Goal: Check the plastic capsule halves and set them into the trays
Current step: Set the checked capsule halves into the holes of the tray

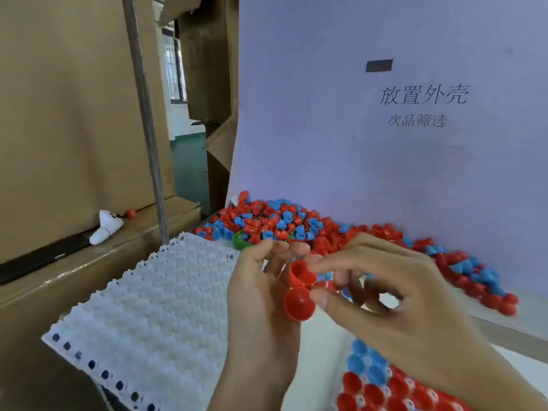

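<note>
Capsule halves, two red ones, sit between both hands above the surface: the left hand curls its fingers around them, and the right hand pinches their edge with thumb and forefinger. Below the right wrist, a tray holds red and blue halves. A white empty tray lies at the left edge. A loose pile of halves lines the far edge against a lilac board.

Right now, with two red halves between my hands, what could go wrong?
1. Two red capsule halves sit between the left hand and the right hand, so one could slip into the loose pile.
2. Both hands hang over the part-filled tray, so a low pass might knock seated halves loose.
</note>
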